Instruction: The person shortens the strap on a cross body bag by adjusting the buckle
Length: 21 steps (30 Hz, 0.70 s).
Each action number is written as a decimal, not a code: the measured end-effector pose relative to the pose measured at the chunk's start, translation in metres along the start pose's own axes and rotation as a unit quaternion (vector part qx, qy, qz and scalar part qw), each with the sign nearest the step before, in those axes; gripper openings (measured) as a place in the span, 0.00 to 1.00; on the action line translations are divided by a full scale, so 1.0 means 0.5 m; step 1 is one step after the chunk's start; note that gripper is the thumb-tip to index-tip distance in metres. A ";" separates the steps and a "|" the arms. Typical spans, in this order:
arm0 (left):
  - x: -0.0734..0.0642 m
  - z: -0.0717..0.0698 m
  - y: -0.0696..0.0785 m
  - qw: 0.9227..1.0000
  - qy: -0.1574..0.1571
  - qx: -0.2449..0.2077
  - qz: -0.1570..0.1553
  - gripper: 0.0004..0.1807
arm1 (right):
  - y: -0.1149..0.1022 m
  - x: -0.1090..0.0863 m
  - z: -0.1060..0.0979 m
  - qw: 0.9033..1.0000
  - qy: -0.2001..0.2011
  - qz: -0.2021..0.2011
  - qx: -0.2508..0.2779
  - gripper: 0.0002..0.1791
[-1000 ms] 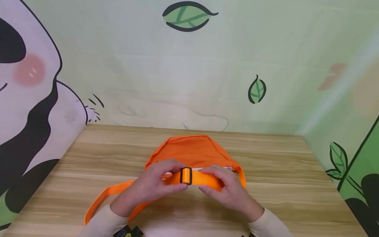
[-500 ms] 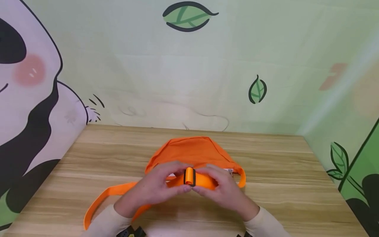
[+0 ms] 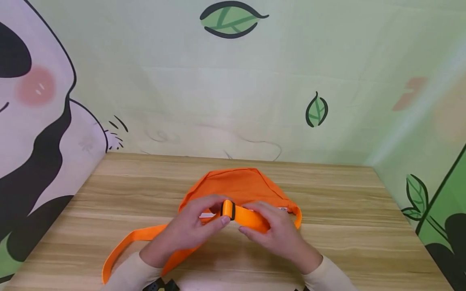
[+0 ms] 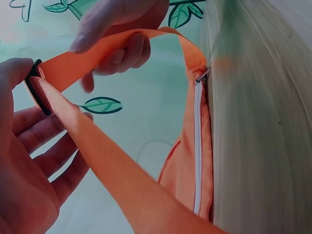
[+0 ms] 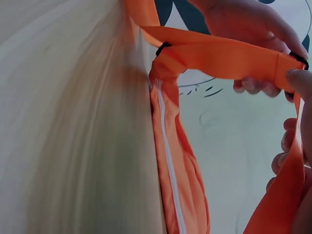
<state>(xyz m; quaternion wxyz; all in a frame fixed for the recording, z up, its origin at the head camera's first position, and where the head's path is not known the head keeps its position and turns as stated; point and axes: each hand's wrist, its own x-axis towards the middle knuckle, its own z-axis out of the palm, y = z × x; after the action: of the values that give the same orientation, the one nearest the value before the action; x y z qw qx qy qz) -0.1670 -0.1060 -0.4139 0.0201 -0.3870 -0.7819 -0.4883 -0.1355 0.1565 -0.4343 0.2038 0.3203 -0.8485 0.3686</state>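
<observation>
An orange waist bag (image 3: 236, 186) lies on the table, with a white zipper (image 4: 197, 146) along its near side. Its orange webbing strap (image 3: 251, 218) is lifted in front of the bag and runs through a black slider buckle (image 3: 233, 211). My left hand (image 3: 193, 221) pinches the buckle and webbing between thumb and fingers. To the right, my right hand (image 3: 276, 230) grips the strap, thumb on the near face and fingers behind it. A small loop of webbing stands up out of the buckle.
The wood-grain table (image 3: 349, 214) spreads around the bag. A loose strap loop (image 3: 127, 238) trails on it at the left, past the left forearm. A printed backdrop (image 3: 164, 81) with leaves and a panda rises behind and at both sides.
My hands first came together at the buckle, then parted slightly. The buckle shifted right, then back left and a little up, and tilted, with more strap showing between the hands now.
</observation>
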 end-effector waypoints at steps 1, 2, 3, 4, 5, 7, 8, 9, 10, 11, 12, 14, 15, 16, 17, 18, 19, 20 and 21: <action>0.000 -0.001 0.000 1.000 0.002 0.002 0.003 0.13 | 0.003 -0.002 -0.001 1.000 0.007 -0.012 -0.008 0.23; 0.000 -0.001 -0.001 1.000 0.002 0.004 0.003 0.14 | 0.006 -0.004 -0.003 0.999 0.015 -0.024 -0.014 0.23; -0.001 -0.001 -0.001 1.000 0.002 0.006 0.006 0.14 | 0.009 -0.005 -0.004 0.999 0.021 -0.038 -0.018 0.23; -0.001 -0.001 -0.001 1.000 0.001 0.006 0.006 0.14 | 0.012 -0.006 -0.005 0.998 0.026 -0.049 -0.019 0.22; -0.001 -0.001 -0.001 1.000 -0.001 0.005 0.008 0.15 | 0.014 -0.007 -0.005 0.998 0.027 -0.055 -0.017 0.21; 0.000 0.000 0.000 1.000 -0.006 0.004 0.009 0.15 | 0.018 -0.007 -0.006 0.998 0.024 -0.061 0.000 0.20; 0.000 0.000 0.000 1.000 -0.009 0.007 0.012 0.15 | 0.019 -0.006 -0.007 0.998 0.020 -0.059 0.009 0.20; 0.001 0.001 0.001 1.000 -0.012 0.008 0.014 0.16 | 0.018 -0.006 -0.007 0.998 0.014 -0.054 0.019 0.20; 0.001 0.001 0.001 1.000 -0.015 0.008 0.016 0.16 | 0.018 -0.005 -0.006 0.998 0.008 -0.049 0.028 0.20; 0.002 0.002 0.001 1.000 -0.018 0.009 0.020 0.17 | 0.018 -0.004 -0.006 0.998 0.001 -0.043 0.038 0.19; 0.003 0.002 0.001 0.999 -0.020 0.009 0.026 0.17 | 0.017 -0.002 -0.005 0.998 -0.005 -0.038 0.047 0.19; 0.004 0.003 -0.001 0.999 -0.027 0.010 0.038 0.17 | 0.015 -0.001 -0.004 0.998 -0.014 -0.030 0.055 0.19; 0.005 0.003 -0.001 0.999 -0.030 0.008 0.041 0.17 | 0.014 0.001 -0.003 0.998 -0.018 -0.027 0.056 0.20; 0.005 0.004 -0.002 0.998 -0.033 0.008 0.046 0.17 | 0.014 0.002 -0.002 0.998 -0.021 -0.027 0.057 0.20; 0.006 0.004 -0.002 0.998 -0.036 0.010 0.052 0.17 | 0.013 0.003 -0.002 0.998 -0.024 -0.028 0.060 0.20; 0.007 0.004 -0.003 0.998 -0.039 0.011 0.057 0.17 | 0.013 0.004 -0.002 0.997 -0.025 -0.032 0.060 0.20; 0.008 0.005 -0.003 0.997 -0.042 0.015 0.062 0.17 | 0.013 0.006 -0.001 0.997 -0.027 -0.037 0.059 0.21; 0.008 0.005 -0.002 0.997 -0.043 0.020 0.066 0.17 | 0.012 0.007 -0.001 0.997 -0.028 -0.042 0.056 0.21; 0.009 0.006 -0.001 0.996 -0.043 0.025 0.069 0.18 | 0.012 0.009 -0.001 0.997 -0.028 -0.049 0.052 0.22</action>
<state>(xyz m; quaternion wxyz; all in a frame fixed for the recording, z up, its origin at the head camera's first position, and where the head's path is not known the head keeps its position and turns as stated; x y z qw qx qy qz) -0.1694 -0.1013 -0.4139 0.0300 -0.4600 -0.7652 -0.4494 -0.1427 0.1582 -0.4343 0.1810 0.3821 -0.8169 0.3924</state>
